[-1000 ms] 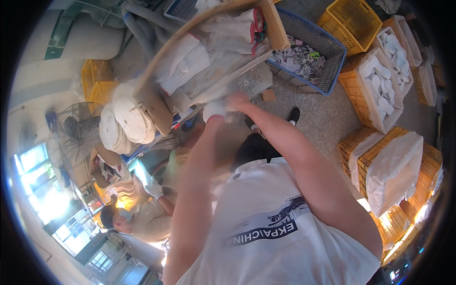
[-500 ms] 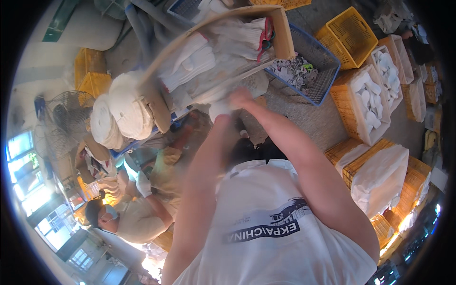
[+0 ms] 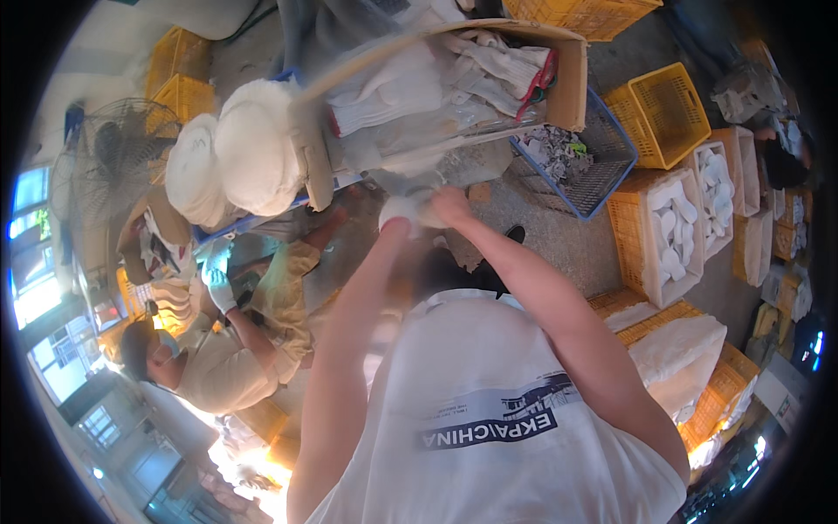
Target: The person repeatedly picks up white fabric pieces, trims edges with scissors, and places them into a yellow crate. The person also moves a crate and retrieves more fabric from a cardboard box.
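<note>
Gloved left hand [image 3: 400,212] and right hand [image 3: 451,207]: grip opening and contents can't be told; careless lifting could jolt the cardboard box [image 3: 573,83]

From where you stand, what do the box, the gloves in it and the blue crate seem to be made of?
Box: likely cardboard, matt brown, by its dull wall. Gloves: seemingly knitted yarn, matt, by the ribbing; cotton or synthetic, I can't tell. Blue crate: probably moulded plastic, smooth, by its even colour and gridded wall.

White cloth T-shirt [image 3: 506,362] with dark rectangular print [image 3: 491,430], black legwear [image 3: 443,278], white red-cuffed fabric glove [image 3: 399,208] on left hand [image 3: 403,210].
</note>
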Motion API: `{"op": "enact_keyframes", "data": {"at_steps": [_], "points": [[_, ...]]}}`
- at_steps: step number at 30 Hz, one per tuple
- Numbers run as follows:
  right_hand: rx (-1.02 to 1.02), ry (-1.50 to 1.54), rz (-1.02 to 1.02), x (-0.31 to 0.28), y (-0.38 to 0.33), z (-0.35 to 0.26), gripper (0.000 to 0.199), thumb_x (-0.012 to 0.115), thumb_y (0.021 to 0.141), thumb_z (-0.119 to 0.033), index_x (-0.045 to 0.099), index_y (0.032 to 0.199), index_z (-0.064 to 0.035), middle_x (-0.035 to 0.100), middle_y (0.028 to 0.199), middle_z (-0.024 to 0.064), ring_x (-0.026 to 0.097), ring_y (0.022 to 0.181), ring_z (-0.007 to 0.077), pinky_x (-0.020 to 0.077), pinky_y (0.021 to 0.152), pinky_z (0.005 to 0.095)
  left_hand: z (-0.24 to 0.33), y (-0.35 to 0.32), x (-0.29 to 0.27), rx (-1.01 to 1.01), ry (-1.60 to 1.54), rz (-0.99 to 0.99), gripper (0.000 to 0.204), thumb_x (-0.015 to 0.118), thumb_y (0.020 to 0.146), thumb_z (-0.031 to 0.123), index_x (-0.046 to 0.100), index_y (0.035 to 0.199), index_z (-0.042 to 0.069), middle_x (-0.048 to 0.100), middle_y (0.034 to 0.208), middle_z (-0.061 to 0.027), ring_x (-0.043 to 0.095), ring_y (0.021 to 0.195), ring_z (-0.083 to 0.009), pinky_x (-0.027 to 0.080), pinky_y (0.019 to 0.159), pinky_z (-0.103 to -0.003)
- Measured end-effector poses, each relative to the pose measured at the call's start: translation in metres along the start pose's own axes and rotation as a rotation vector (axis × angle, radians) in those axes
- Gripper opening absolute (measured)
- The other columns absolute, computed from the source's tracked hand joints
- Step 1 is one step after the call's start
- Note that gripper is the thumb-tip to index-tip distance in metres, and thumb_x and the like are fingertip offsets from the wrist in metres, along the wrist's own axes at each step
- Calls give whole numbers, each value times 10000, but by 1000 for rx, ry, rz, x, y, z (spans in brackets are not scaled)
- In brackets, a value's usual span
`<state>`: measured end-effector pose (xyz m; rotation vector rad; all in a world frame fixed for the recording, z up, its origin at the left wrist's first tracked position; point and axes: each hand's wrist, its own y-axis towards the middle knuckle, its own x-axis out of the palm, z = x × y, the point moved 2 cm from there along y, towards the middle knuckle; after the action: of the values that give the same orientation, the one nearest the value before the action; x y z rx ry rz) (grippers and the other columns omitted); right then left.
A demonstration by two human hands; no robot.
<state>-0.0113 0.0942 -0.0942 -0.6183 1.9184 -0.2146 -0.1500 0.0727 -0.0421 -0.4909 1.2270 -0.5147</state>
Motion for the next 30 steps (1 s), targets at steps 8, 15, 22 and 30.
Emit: {"op": "enact_keyframes", "data": {"at_steps": [8, 15, 22, 30], "points": [[121, 194, 37, -23, 18, -9, 290, 521, 871, -206, 710, 939, 2, 681, 1013, 195, 675, 910, 349, 544, 807, 441, -9, 57, -9, -94, 52, 22, 278, 555, 859, 219, 719, 1033, 76, 673, 1083, -184, 655, 1018, -335, 525, 855, -455], [-81, -214, -40, -25, 23, -19, 258, 518, 866, -165, 725, 947, -35, 692, 967, 197, 677, 929, 333, 537, 787, 449, 1, 24, -25, -41, 89, 105, 277, 510, 871, 198, 728, 1007, 91, 698, 993, -164, 683, 915, -342, 549, 795, -428], [69, -56, -110, -21, 20, -15, 256, 598, 803, -138, 717, 1014, -54, 686, 1023, 197, 670, 986, 314, 523, 861, 426, -4, 41, -16, -10, 266, -70, 316, 477, 901, 254, 709, 1066, 116, 645, 1159, -166, 636, 1056, -329, 529, 854, -418], [-28, -74, -142, -13, 23, -13, 237, 563, 849, -155, 712, 993, -41, 691, 1015, 196, 674, 968, 306, 521, 842, 431, 1, 36, -32, -68, 214, -81, 322, 494, 885, 264, 686, 1110, 138, 667, 1115, -149, 648, 1000, -344, 508, 865, -457]]}}
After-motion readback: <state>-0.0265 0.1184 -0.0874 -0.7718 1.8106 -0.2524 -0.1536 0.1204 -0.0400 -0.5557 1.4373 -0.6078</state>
